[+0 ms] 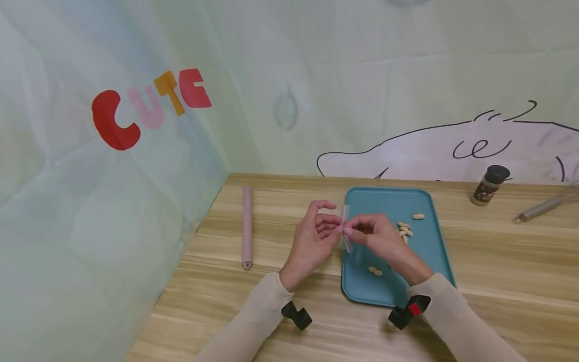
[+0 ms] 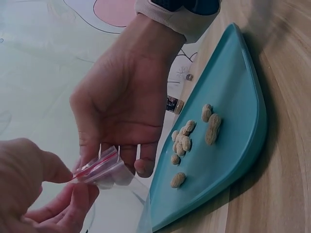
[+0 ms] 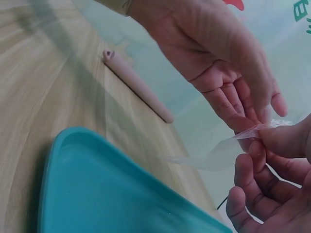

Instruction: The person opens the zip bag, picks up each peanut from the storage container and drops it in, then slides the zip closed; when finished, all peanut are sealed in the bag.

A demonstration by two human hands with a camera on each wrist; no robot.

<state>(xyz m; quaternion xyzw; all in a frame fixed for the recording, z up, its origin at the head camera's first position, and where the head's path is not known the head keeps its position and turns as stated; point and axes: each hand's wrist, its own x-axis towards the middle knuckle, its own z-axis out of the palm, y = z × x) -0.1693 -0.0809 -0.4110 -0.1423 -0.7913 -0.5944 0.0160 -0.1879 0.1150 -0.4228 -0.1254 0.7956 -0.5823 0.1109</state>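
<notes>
Both hands meet above the left edge of a blue tray [image 1: 384, 201]. Between them is a small clear zip bag [image 2: 112, 172] with a red line along its seal. My left hand [image 1: 314, 239] pinches the bag at its mouth between thumb and fingers, its index finger raised in the head view. From the other side, my right hand [image 1: 384, 239] pinches the same edge with thumb and index finger. The bag's lower part hangs below the fingers in the left wrist view. Several unshelled peanuts [image 2: 183, 141] lie on the tray, partly behind the right hand in the head view.
Left of the tray, a pink rod like a rolling pin [image 1: 247, 226] lies on the wooden table [image 1: 203, 296]. A black-capped seasoning jar [image 1: 488, 186] stands at the back right, with a whisk [image 1: 543, 207] beside it. Printed curtains [image 1: 271, 100] border the table behind and at left.
</notes>
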